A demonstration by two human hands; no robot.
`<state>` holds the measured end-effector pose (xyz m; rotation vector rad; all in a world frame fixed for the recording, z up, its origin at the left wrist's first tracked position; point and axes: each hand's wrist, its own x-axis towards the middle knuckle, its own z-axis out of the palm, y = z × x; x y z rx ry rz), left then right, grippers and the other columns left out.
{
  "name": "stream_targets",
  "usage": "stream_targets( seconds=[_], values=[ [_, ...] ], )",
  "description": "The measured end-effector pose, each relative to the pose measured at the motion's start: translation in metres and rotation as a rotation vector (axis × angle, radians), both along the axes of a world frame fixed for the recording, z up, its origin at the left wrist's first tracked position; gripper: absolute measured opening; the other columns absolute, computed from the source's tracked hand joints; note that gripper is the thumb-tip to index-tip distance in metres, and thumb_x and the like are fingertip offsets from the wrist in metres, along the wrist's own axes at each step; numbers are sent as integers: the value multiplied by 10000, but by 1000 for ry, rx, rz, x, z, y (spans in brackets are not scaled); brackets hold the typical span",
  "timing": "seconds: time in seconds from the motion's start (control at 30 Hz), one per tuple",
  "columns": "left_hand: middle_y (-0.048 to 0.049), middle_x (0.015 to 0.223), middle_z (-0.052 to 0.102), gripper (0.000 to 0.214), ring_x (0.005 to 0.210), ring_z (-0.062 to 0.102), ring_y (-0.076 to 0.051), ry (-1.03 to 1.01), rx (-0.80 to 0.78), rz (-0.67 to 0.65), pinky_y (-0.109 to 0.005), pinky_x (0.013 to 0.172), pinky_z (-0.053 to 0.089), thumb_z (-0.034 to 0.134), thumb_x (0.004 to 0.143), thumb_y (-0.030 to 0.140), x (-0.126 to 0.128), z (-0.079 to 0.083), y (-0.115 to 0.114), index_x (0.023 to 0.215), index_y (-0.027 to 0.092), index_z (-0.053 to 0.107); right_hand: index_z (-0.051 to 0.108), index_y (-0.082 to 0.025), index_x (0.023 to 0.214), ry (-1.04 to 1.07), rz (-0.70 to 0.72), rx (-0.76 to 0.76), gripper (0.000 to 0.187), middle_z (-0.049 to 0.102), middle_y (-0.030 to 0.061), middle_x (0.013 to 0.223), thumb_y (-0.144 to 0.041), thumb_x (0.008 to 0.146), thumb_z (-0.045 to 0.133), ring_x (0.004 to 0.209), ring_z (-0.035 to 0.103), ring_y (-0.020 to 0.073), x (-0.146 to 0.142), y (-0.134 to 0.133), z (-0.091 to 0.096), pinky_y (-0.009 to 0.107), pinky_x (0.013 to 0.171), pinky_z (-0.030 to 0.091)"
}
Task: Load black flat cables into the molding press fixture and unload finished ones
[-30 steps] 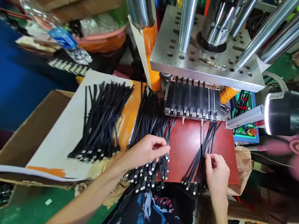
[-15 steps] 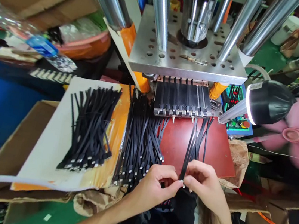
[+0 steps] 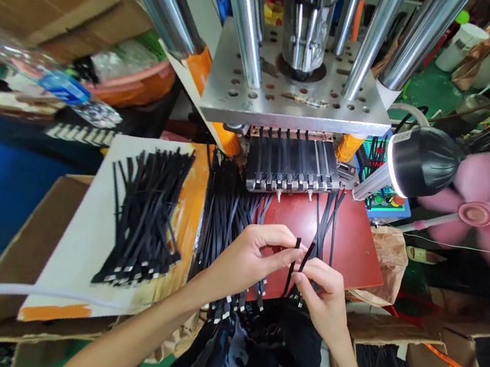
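My left hand (image 3: 249, 257) and my right hand (image 3: 319, 293) meet over the red plate (image 3: 355, 250), each pinching one of two black straps (image 3: 297, 260) whose tips stick up between them. A heap of black straps with metal ends (image 3: 228, 218) lies just left of my left hand. A few more straps (image 3: 329, 218) hang down from the black mould (image 3: 292, 165) under the press.
A second pile of straps (image 3: 144, 217) lies on white card over a cardboard box (image 3: 25, 248) at the left. The steel press plate (image 3: 295, 101) and its columns stand behind. A black lamp (image 3: 420, 165) and a pink fan (image 3: 477, 211) are at the right.
My hands have risen from the plate's near edge and parted slightly, lifting the strap tips upright. One second ago each hand was on a separate bundle.
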<state>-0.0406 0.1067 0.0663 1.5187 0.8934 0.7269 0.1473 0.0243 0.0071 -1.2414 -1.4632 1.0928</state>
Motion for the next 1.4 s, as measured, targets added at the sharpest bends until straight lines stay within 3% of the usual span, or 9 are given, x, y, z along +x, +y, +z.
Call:
stream_targets(
  seconds=[0.23,0.37,0.5,0.6,0.8,0.9,1.13,1.27,1.4],
  values=[
    [-28,827,684,358,737,632,-180,-51,-89,-27,-313,674,500,752,959,528,3,-7,-7,798,210,789,749,-219,819,7,26,12,287,606,9,723,-379,1038,657,682,534,169,-1,8,6,301,641,413],
    [4,752,659,328,688,602,-145,20,199,97,-296,673,466,726,1003,417,6,0,8,765,191,721,669,-207,778,-13,69,-89,310,548,-16,716,-379,1034,657,666,501,146,-6,8,-2,280,627,394],
    [26,758,643,259,667,572,-118,166,465,250,-275,691,455,666,1047,329,11,1,61,837,185,709,623,-201,741,57,355,-354,396,601,-22,718,-480,1015,682,620,577,134,2,15,-9,254,586,462],
    [-3,818,670,254,704,584,-127,331,614,268,-276,731,475,632,1053,287,19,-12,114,847,169,723,677,-197,757,8,442,-347,411,639,-15,697,-528,1002,693,638,618,149,29,48,5,259,597,504],
    [-70,911,769,150,734,696,-167,489,602,423,-299,784,549,618,988,165,42,-40,177,908,142,744,679,-205,712,-192,237,-37,466,640,-8,633,-613,928,745,581,573,144,77,170,48,268,571,471],
    [-132,1203,781,256,828,762,-160,420,624,443,-298,833,613,602,1007,189,40,-42,168,1226,120,716,695,-202,731,-224,261,0,480,632,-16,607,-649,893,755,544,542,130,75,221,52,263,550,441],
    [-170,1480,699,325,1467,604,-300,587,1141,-144,-474,1263,490,575,1065,246,21,-46,130,1317,110,728,668,-206,680,-374,275,144,481,546,-49,540,-615,928,711,514,451,120,64,267,37,278,582,369],
    [-191,1533,655,388,1479,586,-318,753,1157,-149,-479,1270,476,499,1092,209,26,-46,124,1401,52,674,617,-213,654,-424,161,243,447,535,-52,542,-522,967,696,534,472,126,64,265,29,285,642,401],
    [-211,1523,650,421,1481,568,-348,873,1140,-108,-515,1253,471,531,1095,287,38,-40,114,1429,61,653,696,-190,849,-279,126,154,254,679,-22,735,-426,935,736,536,491,103,66,263,22,262,567,400]
  ],
)
